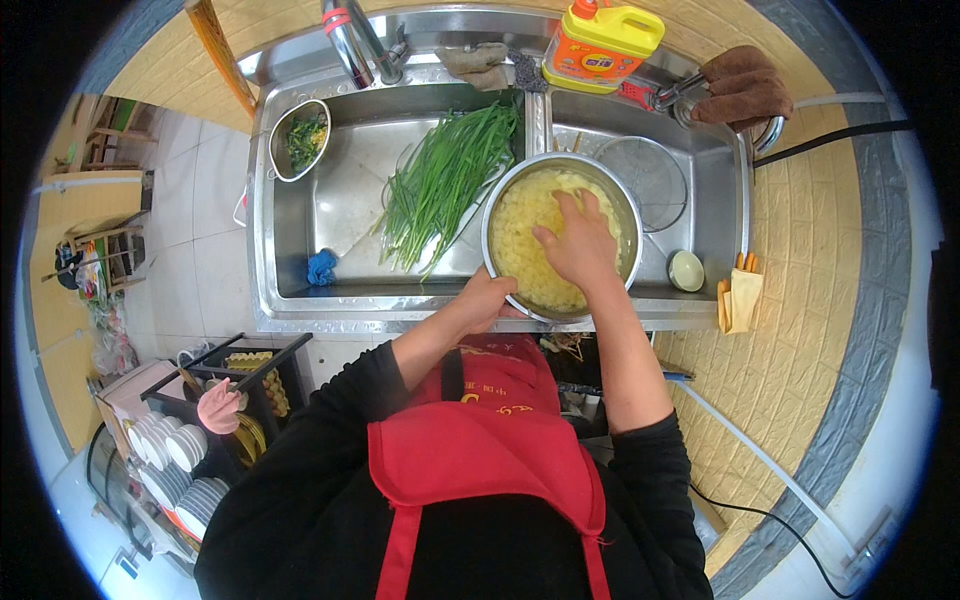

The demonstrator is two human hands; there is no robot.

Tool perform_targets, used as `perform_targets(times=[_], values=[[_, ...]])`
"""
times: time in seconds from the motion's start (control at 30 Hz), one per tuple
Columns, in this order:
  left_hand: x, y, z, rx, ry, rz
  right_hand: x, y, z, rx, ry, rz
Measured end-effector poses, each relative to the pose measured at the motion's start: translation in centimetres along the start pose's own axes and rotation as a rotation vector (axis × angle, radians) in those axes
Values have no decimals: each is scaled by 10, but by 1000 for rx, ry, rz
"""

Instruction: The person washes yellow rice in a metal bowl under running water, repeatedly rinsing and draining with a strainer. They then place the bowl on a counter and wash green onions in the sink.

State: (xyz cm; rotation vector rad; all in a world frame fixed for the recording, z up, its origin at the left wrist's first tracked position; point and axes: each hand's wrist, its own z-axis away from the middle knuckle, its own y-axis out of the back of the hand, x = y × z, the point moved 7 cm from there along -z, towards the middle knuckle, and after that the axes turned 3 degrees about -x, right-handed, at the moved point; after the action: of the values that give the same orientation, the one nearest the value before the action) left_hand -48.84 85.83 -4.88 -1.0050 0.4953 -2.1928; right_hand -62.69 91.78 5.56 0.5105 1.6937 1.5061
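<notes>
A round stainless steel bowl (491, 259) is tilted over the front edge of the sink, beside the divider between the two basins. It holds small pale-yellow food pieces (525, 217) that look wet; what they are I cannot tell. My left hand (486, 298) grips the bowl's near-left rim, its thumb on top and the other fingers partly hidden beneath. Inside the bowl, my right hand (581, 244) rests over the yellow pieces with fingers apart, the tips at or in them. Left of the bowl, long green garlic chives (450, 184) lie in the larger basin (337, 202).
A round mesh strainer (652, 184) and a small pale bowl (685, 271) sit in the right basin. A corner strainer with scraps (304, 142) and a blue scrubber (322, 268) are at left. The faucet (349, 45) and a yellow detergent jug (600, 49) stand behind.
</notes>
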Motion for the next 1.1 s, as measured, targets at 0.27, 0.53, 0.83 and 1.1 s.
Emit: perform_targets(times=[0.27,0.53,0.83,1.1], values=[[-7,6,-8,-29,3,-6,-23,-75,-50,-225,35,157],[-7,6,-7,2,17,1,-1,-59,-35,-180,64,-156],[-4,6,-4,4,46,-33,20,-65,-32,-292,-100,-90],[3,1,2,7,33,-20,26,-58,-28,-118,-6,-537]])
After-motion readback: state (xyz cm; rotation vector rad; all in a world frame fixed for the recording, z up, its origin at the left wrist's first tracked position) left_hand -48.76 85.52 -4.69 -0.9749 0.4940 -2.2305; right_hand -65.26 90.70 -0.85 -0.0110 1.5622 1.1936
